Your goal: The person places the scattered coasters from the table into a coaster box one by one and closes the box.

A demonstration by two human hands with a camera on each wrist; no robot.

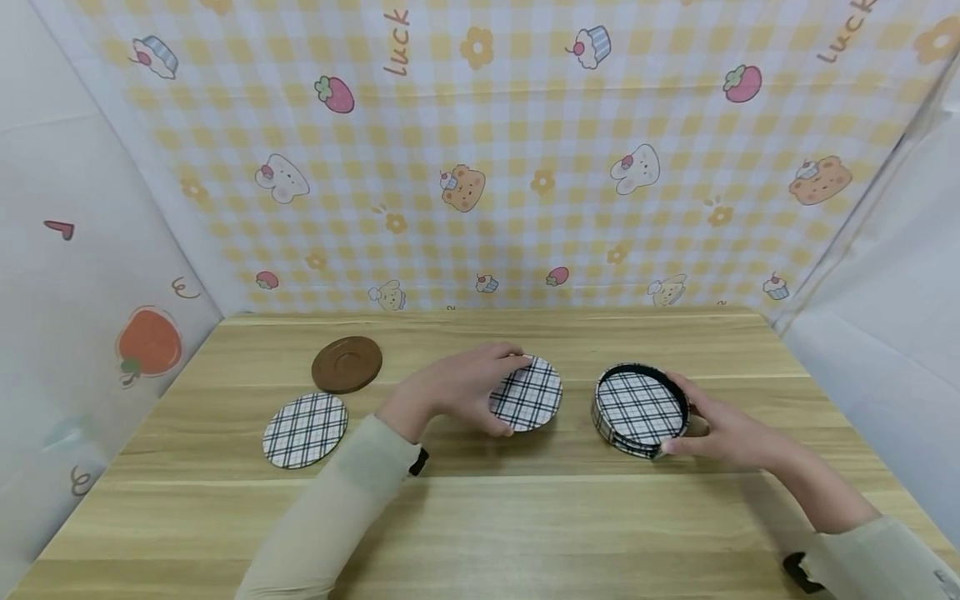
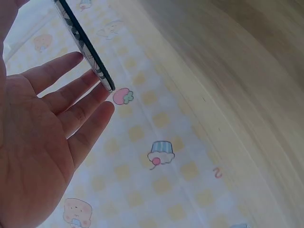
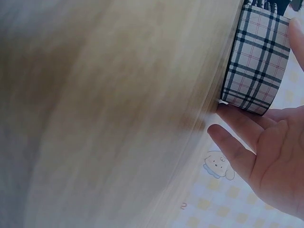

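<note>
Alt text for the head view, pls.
A person's left grip holds a round plaid coaster above a wooden table, while the right grip holds the side of an open round plaid box. Further left lie another plaid coaster and a brown disc; a yellow-checked cloth hangs behind.

Plaid disc (image 1: pixel 531 394): thin, white with black lines, dark edge; pinched in your left fingers (image 2: pixel 90 130), tilted, raised above counter (image 1: pixel 480 533), left of round holder (image 3: pixel 256 59). Round holder: plaid-walled, open-topped, dark inner wall, plaid face within; upright on counter, gripped by your right fingers (image 3: pixel 235 148).
</note>
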